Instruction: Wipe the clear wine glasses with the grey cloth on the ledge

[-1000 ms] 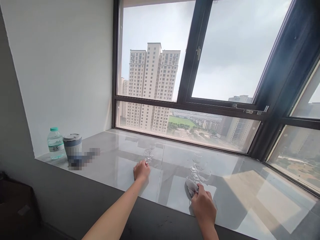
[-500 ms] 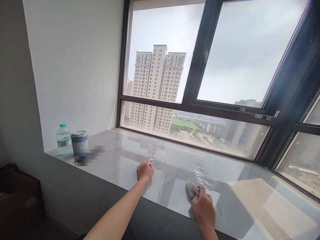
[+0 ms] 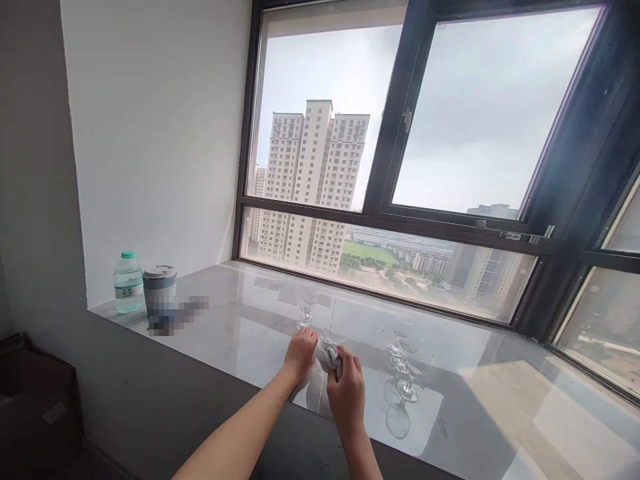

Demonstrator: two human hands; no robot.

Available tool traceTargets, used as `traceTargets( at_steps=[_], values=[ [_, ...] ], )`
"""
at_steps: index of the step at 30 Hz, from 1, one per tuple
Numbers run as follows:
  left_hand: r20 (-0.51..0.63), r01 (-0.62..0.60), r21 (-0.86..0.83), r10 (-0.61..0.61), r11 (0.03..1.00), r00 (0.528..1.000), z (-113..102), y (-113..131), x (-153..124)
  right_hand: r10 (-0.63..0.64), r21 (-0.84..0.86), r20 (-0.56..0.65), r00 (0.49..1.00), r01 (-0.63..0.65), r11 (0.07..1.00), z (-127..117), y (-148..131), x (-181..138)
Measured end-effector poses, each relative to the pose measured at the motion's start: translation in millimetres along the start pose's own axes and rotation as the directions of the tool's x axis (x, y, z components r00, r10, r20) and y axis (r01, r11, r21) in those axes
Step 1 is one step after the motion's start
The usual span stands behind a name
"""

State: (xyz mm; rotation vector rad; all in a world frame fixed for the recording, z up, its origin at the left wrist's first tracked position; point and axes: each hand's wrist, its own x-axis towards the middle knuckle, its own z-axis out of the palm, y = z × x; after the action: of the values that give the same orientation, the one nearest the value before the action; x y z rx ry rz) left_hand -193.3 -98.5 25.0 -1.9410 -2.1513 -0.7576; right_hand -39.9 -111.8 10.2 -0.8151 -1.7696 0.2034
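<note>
My left hand (image 3: 302,355) is closed above the glossy sill; its inner side is turned from view and I cannot make out what it holds. Right beside it, my right hand (image 3: 347,385) is closed on a crumpled pale grey cloth (image 3: 329,352), which lies between the two hands. Clear stemmed glasses (image 3: 307,308) stand just behind my left hand, partly covered by it. To the right of my hands, several more stemmed glasses (image 3: 407,391) stand in a row running toward the window, their round feet on the sill.
A clear bottle with a green cap (image 3: 129,283) and a lidded grey cup (image 3: 160,290) stand at the sill's left end, beside a blurred patch. Dark-framed windows (image 3: 450,230) rise behind the sill (image 3: 220,340). A brown cardboard box (image 3: 40,393) sits low at left.
My right hand has moved left with the cloth, from in front of the right-hand glasses to beside my left hand. My left hand has shifted slightly right.
</note>
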Motion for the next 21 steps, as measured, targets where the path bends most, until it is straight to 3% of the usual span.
traceTargets(
  at_steps=[5,8,11,13,17,21],
  values=[
    [-0.1,-0.162,-0.024,0.159,0.986,0.982,2,-1,-1,-0.034,-0.086,-0.14,0.989,0.023,0.996,-15,8,41],
    [-0.151,-0.176,-0.076,0.163,0.981,0.975,4,-2,-1,0.138,-0.071,-0.226,0.964,-0.158,0.985,-20,17,53],
    [-0.152,-0.136,-0.097,0.121,0.986,0.981,6,-3,-1,0.316,-0.064,-0.249,0.916,-0.341,0.938,-21,29,44],
    [-0.145,-0.13,-0.105,0.114,0.986,0.983,6,-4,-1,0.367,-0.08,-0.183,0.912,-0.386,0.919,-18,36,32],
    [-0.126,-0.162,-0.115,0.147,0.98,0.981,4,-3,-3,0.41,-0.115,0.062,0.91,-0.402,0.909,-14,41,16],
    [-0.116,-0.137,-0.104,0.125,0.985,0.985,-4,0,-5,0.418,-0.145,0.156,0.895,-0.398,0.906,-15,36,16]
  ],
)
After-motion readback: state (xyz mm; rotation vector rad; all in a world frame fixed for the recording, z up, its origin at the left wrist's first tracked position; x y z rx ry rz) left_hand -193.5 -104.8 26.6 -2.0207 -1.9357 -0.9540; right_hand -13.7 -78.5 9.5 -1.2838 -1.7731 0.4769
